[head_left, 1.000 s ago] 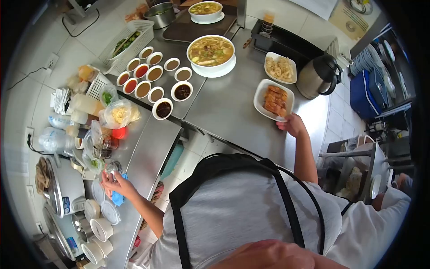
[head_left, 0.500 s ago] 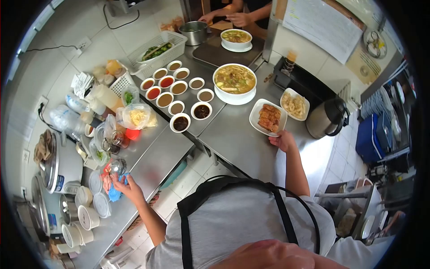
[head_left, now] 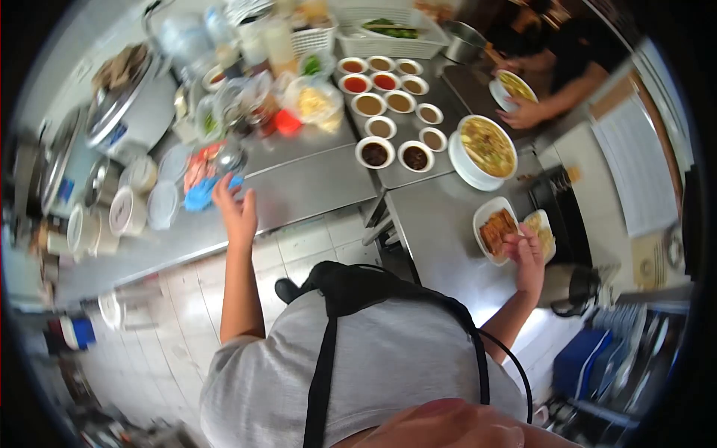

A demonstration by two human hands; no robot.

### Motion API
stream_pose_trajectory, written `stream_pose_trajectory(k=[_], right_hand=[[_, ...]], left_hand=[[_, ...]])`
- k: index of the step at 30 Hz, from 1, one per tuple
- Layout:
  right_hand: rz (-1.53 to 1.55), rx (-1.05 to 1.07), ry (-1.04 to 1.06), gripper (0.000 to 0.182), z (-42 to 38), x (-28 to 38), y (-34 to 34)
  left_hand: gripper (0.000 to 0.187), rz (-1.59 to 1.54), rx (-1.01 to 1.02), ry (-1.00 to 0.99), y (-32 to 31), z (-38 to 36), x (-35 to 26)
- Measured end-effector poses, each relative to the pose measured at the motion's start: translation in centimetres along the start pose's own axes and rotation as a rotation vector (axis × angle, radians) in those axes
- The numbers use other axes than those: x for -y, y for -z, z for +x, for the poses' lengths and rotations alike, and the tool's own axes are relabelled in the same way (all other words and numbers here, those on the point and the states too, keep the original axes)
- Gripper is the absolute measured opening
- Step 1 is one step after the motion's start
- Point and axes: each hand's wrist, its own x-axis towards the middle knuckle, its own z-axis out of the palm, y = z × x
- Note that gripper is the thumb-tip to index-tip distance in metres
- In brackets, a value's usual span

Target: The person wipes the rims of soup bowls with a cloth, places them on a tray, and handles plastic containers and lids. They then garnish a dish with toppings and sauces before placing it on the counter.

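My left hand (head_left: pixel 237 211) is beside a blue cloth (head_left: pixel 200 196) on the left counter, its fingers apart and nothing in them. A clear round container (head_left: pixel 230 157) and a pink-red packet (head_left: pixel 200 168) lie just beyond the cloth. Over on the right, my right hand (head_left: pixel 527 254) is raised at the edge of a white dish of browned fried food (head_left: pixel 496 230), fingers spread. It partly hides a second dish of pale food (head_left: pixel 543 231). Whether it touches either dish I cannot tell. A large white bowl of noodle soup (head_left: pixel 487 147) sits behind the dishes.
Several small sauce cups (head_left: pixel 369 104) stand on the steel counter (head_left: pixel 433 216). Across it, a co-worker's hands (head_left: pixel 524 112) hold another soup bowl (head_left: pixel 514 89). A metal jug (head_left: pixel 562 287) stands at the right, and lidded tubs (head_left: pixel 128 211) are at the left.
The view has turned left. My right hand has come off the dish's near rim and is raised beside it. The co-worker's hands have moved onto the far soup bowl, which is now tilted.
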Motion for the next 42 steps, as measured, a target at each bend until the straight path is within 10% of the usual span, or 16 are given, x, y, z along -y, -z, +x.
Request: stream_pose_trajectory(k=[8, 19, 32, 42], right_hand=[[0.015, 0.862, -0.200, 0.038, 2.7, -2.1, -16.3], [-0.080, 1.190, -0.281, 0.037, -1.7, 0.2, -35.5], [-0.507, 1.235, 0.629, 0.032, -7.5, 2.6, -66.6], [-0.112, 1.288, -0.344, 0.060, -8.9, 2.1, -76.8]], left_hand=[[0.049, 0.142, -0.031, 0.068, 5.1, -2.1, 2.6], [0.048, 0.200, -0.181, 0.204, 20.5, -2.7, 9.5], [0.047, 0.377, 0.031, 0.484, 38.1, -8.4, 19.7], [0.045, 0.279, -0.102, 0.689, 40.3, -9.3, 20.9]])
